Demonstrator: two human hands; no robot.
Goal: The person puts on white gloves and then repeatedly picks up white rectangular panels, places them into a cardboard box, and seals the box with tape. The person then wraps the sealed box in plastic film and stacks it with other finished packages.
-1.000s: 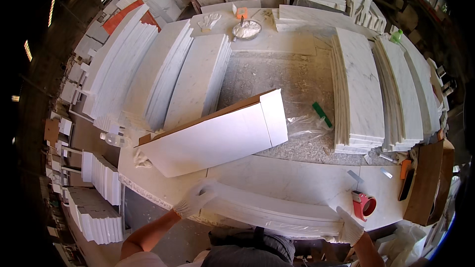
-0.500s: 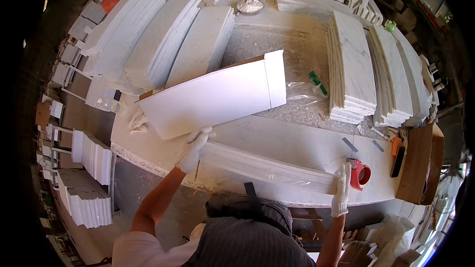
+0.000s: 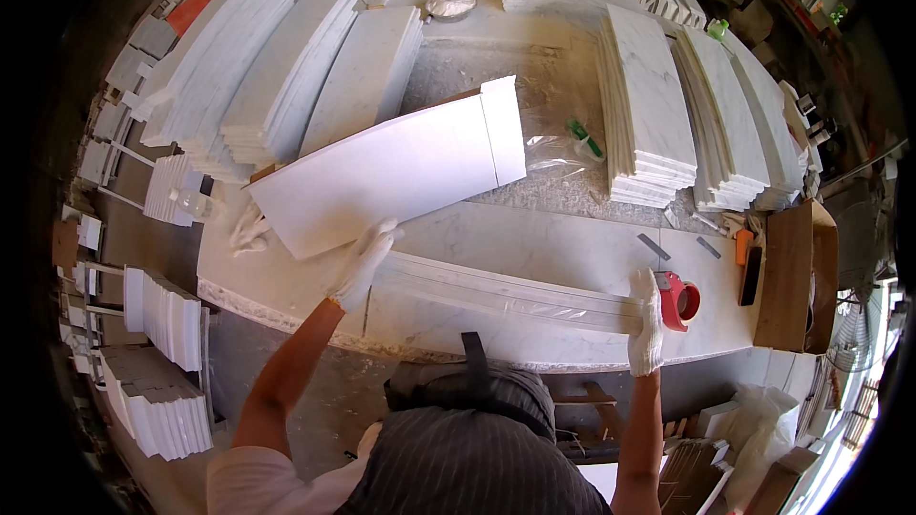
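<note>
Two gloved hands hold one long marble strip (image 3: 506,291): left hand (image 3: 364,262) fingers together on its left end, right hand (image 3: 647,319) wrapped around its right end, beside one red tape roll (image 3: 679,300).

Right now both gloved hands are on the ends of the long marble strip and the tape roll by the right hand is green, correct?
Not quite. The tape roll is red, not green, as the head view shows. The rest holds: the left hand and right hand, both gloved, are at the ends of the long marble strip.

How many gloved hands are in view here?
2. The left hand rests on the near end of the long marble strip; the right hand grips its far end beside the red tape roll.
</note>
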